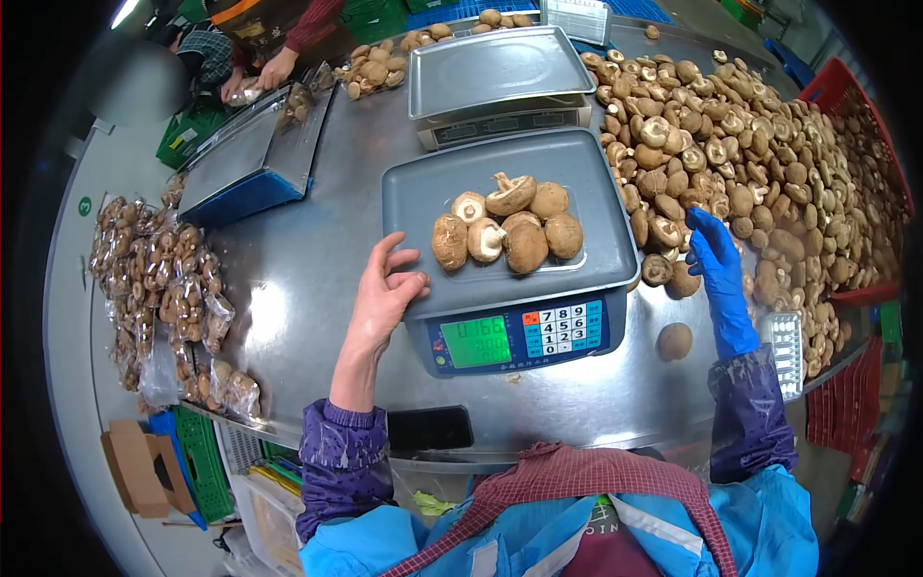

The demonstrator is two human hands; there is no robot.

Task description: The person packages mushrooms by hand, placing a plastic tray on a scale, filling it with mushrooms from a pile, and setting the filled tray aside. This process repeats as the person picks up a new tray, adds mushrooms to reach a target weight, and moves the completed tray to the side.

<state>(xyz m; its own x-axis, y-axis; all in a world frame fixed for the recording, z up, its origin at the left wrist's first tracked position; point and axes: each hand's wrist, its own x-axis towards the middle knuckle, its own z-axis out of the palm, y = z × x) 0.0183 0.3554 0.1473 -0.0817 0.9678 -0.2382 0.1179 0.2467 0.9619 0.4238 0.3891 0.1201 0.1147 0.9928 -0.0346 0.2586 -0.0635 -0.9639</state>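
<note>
Several brown shiitake mushrooms [525, 241] rest in the grey tray [500, 165] of a blue digital scale [553, 332], whose green display is lit. My bare left hand [379, 288] is at the tray's left edge, fingers curved and apart, holding nothing. On the right, my blue-gloved right hand [716, 274] hovers beside the big heap of loose mushrooms [716, 130]. Its fingers point toward the heap and look apart, with nothing visible in them. One lone mushroom [675, 340] lies on the metal table [567, 409] below that hand.
Behind stands a second scale [500, 77] with a metal tray. Bagged mushrooms [173, 279] pile up on the left. A slanted packing device [252, 163] is at upper left, where another person's hands [261, 77] work. A phone [430, 428] lies at the front edge; a red crate [846, 106] is far right.
</note>
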